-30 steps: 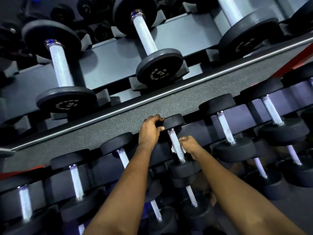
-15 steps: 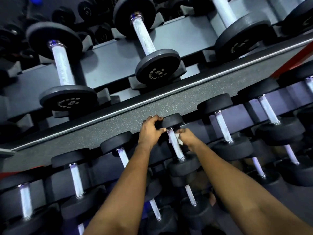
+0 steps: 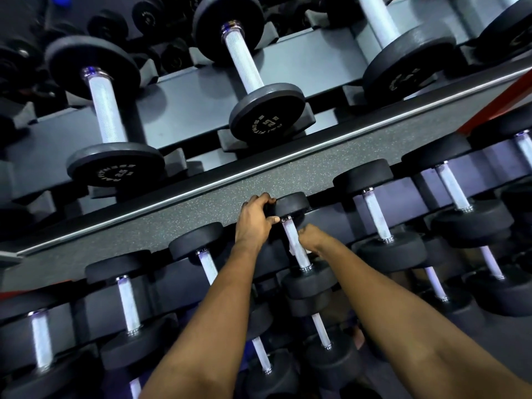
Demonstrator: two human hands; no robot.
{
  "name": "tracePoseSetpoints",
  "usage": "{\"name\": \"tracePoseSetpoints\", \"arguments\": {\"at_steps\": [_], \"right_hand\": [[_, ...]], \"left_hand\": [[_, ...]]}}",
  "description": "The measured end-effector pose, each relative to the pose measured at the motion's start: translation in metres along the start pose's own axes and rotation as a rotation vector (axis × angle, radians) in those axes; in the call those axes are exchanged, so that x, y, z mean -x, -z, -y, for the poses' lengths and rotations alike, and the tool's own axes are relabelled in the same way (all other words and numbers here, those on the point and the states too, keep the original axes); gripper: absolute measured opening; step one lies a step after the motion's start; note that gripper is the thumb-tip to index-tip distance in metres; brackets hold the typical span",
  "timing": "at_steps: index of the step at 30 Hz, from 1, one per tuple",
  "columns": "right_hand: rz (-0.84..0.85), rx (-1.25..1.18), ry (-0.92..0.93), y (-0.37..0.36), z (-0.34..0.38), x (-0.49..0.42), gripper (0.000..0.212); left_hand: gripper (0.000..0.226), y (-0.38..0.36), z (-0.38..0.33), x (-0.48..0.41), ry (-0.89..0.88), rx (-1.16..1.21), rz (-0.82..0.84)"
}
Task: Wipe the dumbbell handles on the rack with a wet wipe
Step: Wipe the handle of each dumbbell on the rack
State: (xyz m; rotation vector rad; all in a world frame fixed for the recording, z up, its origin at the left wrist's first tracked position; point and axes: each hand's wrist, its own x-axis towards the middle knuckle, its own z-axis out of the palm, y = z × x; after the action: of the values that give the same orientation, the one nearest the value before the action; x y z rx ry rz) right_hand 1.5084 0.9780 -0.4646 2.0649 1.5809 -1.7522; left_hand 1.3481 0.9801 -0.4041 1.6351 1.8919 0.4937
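Down on the rack (image 3: 172, 283), left hand (image 3: 254, 220) grips the dumbbell's far head (image 3: 292, 204) while right hand (image 3: 312, 240) clasps the wet wipe (image 3: 291, 250) round the handle (image 3: 302, 259), whose bare length runs nearward from that fist.

This is a single view from a wide-angle camera worn on the person's head. It looks forward and steeply down over a rack (image 3: 178, 283) of dumbbells from close in. Both forearms enter at the bottom edge and reach up to mid-frame. There the left grip (image 3: 254, 218) holds the far head of a dumbbell (image 3: 309, 280), and the right grip (image 3: 312, 240) curls round its handle with a wipe (image 3: 292, 250). The frame is tilted, so the rows and a speckled strip (image 3: 201, 208) climb toward the right. Beyond the strip, larger dumbbells (image 3: 247, 82) fill the top of the frame.
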Motion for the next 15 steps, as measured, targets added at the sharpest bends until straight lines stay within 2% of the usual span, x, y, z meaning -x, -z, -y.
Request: {"name": "tracePoseSetpoints", "arguments": {"at_steps": [3,6,8,10,13,15], "right_hand": [[-0.023,0.094,-0.075,-0.013,-0.007,0.010,0.023],[-0.072,0.301,-0.111,-0.018,-0.007,0.015,0.036],[-0.134,0.325,-0.116,-0.017,0.001,0.017,0.039],[-0.155,0.271,-0.121,-0.012,0.008,0.020,0.036],[-0.132,-0.076,-0.080,-0.010,0.007,0.013,0.018],[-0.053,-0.238,-0.073,-0.015,0.002,0.013,0.016]], "left_hand": [[0.044,0.000,-0.002,0.000,-0.004,-0.039,0.000],[0.045,-0.004,-0.002,0.002,-0.007,-0.072,-0.011],[0.044,-0.006,-0.004,0.006,-0.010,-0.083,-0.024],[0.043,-0.008,-0.003,0.009,-0.015,-0.081,-0.017],[0.046,-0.005,0.002,0.011,-0.018,-0.060,0.028],[0.049,-0.002,0.003,0.011,-0.016,-0.045,0.055]]}}
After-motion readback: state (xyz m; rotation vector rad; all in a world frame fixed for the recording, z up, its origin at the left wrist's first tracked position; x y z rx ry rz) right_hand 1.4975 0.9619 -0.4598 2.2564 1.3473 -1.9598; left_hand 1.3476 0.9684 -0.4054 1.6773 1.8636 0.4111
